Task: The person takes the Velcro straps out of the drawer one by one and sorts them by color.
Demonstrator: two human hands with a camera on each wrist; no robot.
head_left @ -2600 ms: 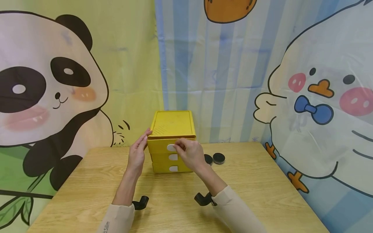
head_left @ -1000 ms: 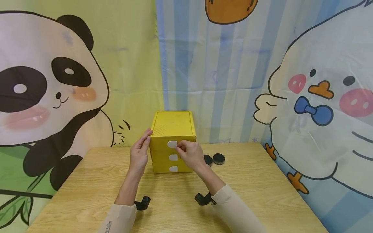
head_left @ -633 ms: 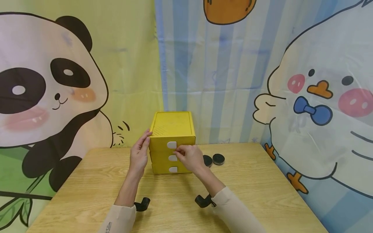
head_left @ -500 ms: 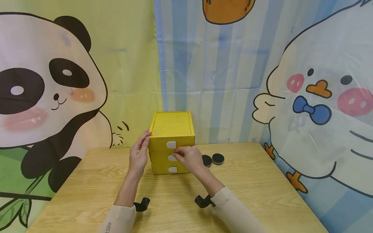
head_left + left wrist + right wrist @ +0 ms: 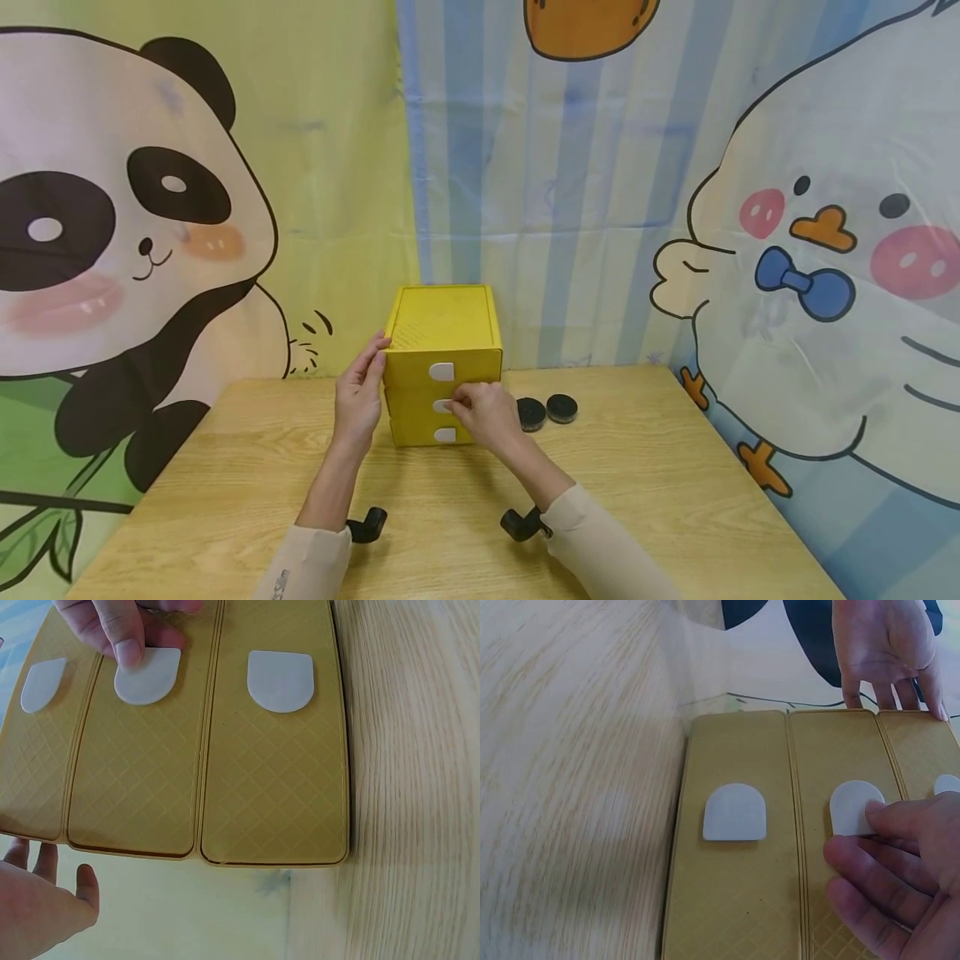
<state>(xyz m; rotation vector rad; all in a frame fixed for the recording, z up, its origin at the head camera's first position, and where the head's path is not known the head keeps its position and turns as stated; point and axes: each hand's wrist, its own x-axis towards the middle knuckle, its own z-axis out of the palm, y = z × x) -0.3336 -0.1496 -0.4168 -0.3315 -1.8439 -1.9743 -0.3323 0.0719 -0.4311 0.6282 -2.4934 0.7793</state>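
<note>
A yellow box (image 5: 444, 321) of three stacked drawers stands on the table, each drawer front bearing a white rounded handle. My right hand (image 5: 486, 414) pinches the handle of the middle drawer (image 5: 853, 804); its thumb lies on the white face and a finger is tucked at the flat edge. My left hand (image 5: 357, 402) rests against the left side of the box near its upper front corner, fingers fairly straight. The top handle (image 5: 441, 372) and the bottom handle (image 5: 281, 681) are untouched. All three drawers look pushed in.
Two round black-topped discs (image 5: 562, 408) lie on the wooden table (image 5: 637, 492) right of the box. Black wrist mounts (image 5: 369, 525) stick out from both forearms. Printed curtains with a panda (image 5: 172, 333) and a white bird hang close behind and beside the table.
The top drawer, slightly out at first, has gone in flush. My right hand has moved down from the top handle to the middle one. My left hand stays at the box's side.
</note>
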